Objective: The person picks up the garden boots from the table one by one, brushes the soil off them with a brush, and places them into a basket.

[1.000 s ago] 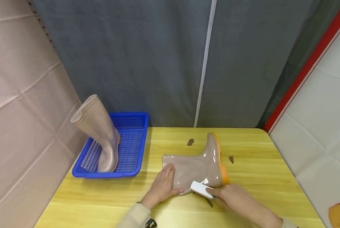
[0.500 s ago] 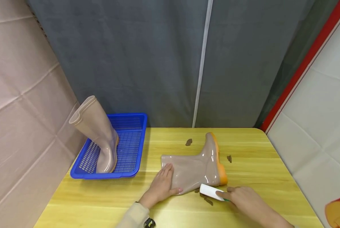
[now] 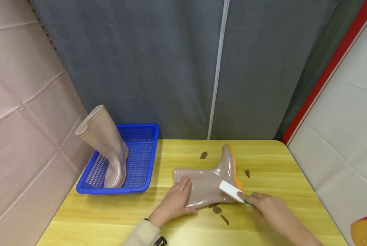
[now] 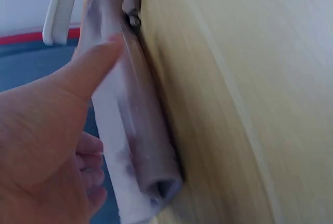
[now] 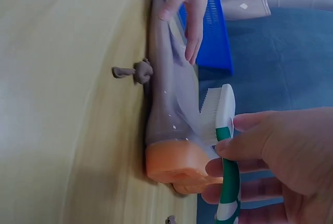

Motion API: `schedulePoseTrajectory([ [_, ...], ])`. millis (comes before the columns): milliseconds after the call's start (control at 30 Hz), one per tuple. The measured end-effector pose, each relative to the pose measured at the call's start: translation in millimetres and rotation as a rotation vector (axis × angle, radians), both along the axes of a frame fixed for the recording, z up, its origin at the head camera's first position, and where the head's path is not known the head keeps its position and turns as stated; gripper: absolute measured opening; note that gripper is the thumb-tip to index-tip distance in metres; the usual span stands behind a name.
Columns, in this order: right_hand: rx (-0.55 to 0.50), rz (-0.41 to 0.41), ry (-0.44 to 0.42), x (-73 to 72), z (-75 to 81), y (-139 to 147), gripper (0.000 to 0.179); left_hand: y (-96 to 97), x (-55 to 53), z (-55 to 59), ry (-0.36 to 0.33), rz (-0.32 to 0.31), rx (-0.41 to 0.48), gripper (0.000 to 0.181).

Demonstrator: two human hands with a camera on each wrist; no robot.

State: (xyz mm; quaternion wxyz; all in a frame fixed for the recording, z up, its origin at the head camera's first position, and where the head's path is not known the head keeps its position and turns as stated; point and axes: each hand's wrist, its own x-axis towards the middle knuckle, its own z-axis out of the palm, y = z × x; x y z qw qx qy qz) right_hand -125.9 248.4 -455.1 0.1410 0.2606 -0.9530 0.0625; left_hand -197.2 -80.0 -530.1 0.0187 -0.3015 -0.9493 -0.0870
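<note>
A beige rubber boot (image 3: 202, 186) with an orange sole lies on its side on the wooden table, toe pointing away. Across its shaft rests my left hand (image 3: 173, 202), fingers spread flat and thumb along the near edge. My right hand (image 3: 271, 209) grips a scrub brush (image 5: 225, 112) by its green and white handle, index finger along its back. In the head view the brush's white head overlaps the boot around the heel and ankle, bristles facing the boot. Brown clumps (image 3: 217, 209) lie along the boot's near edge.
At the left a blue plastic basket (image 3: 154, 160) holds a second beige boot (image 3: 109, 147) standing tilted. More brown pieces lie beyond the boot (image 3: 203, 155) and right of its sole (image 3: 247, 173). A grey curtain (image 3: 140, 68) hangs behind the table (image 3: 183, 150).
The brush moved right along the boot's near edge, then up and away onto the heel area, uncovering the brown clumps. My left hand stays on the shaft.
</note>
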Motion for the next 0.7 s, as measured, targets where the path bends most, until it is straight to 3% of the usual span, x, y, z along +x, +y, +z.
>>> schedulePoseTrajectory([
  [133, -0.008, -0.037, 0.016, -1.7, 2.4, 2, 0.06, 10.4, 3.9, 1.3, 0.105, -0.142, -0.041, 0.107],
  [233, -0.003, -0.057, 0.012, -2.4, 2.7, 3, 0.058, 17.2, 5.5, -0.5, 0.16, -0.204, -0.083, 0.096],
  [500, -0.026, -0.097, -0.044, -3.9, -1.8, 7, 0.056, 31.2, 11.2, -5.7, 0.223, -0.226, -0.19, 0.072],
  [700, -0.022, -0.136, -0.074, -4.9, -0.5, 7, 0.053, 34.2, 12.7, -6.3, 0.287, -0.205, -0.221, 0.062],
])
